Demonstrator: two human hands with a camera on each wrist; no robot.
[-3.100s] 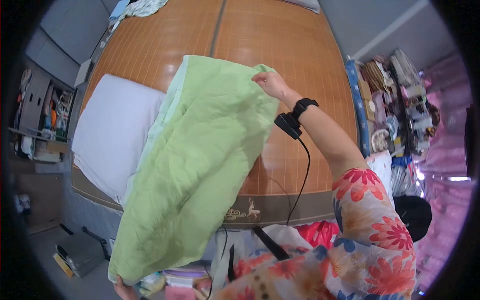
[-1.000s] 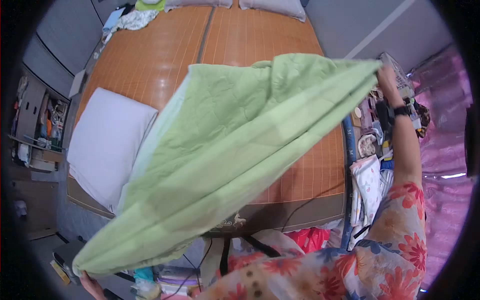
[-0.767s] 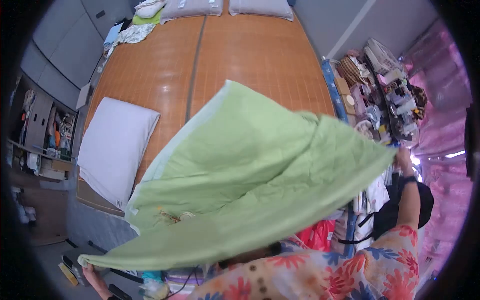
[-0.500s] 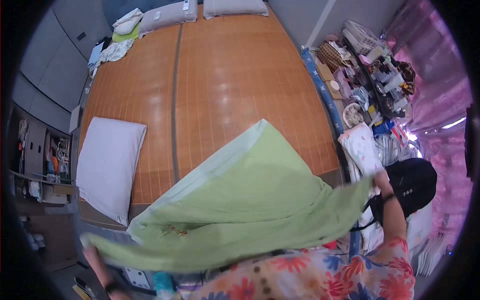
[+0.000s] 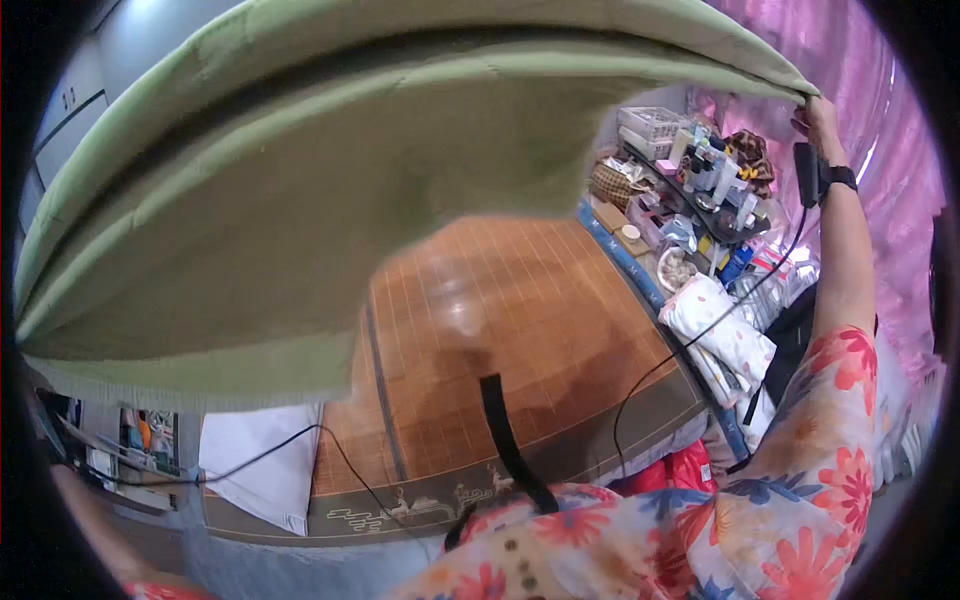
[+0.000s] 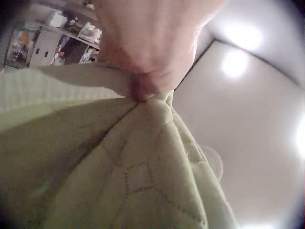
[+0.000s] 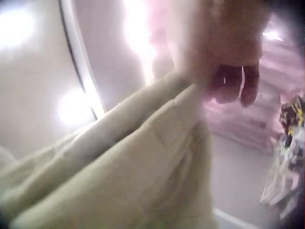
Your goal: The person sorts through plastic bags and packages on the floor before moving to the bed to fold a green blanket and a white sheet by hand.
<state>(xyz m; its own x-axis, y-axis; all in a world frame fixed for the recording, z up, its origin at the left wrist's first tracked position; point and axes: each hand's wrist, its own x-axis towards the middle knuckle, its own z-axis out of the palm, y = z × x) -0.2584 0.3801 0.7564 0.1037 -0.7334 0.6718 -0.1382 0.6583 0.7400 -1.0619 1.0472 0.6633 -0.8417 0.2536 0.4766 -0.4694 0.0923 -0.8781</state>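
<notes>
A thin green quilt [image 5: 300, 200] is stretched high between both hands, billowing upward over the bed. My right hand [image 5: 822, 128] is raised at the upper right and pinches one corner. In the right wrist view, the quilt [image 7: 143, 157] runs in gathered folds from that hand [image 7: 214, 43], whose other fingers hang loosely curled. The left hand [image 6: 147, 47] grips the opposite corner in the left wrist view, where stitched lines show on the gathered quilt [image 6: 138, 167]. In the head view, the left hand is lost at the dark left rim; only the forearm [image 5: 95, 520] shows.
Below is a bed with an orange-brown mat [image 5: 500, 300]. A folded white quilt [image 5: 262, 455] lies at its left front corner, partly covered from view. To the right, shelves of bottles and baskets [image 5: 700, 180] stand before pink curtains [image 5: 880, 130]. A black cable [image 5: 640, 385] trails from the right wrist.
From low in front of the body, the green quilt has swung up and now hides the far end of the bed. Both hands have risen, still gripping its corners.
</notes>
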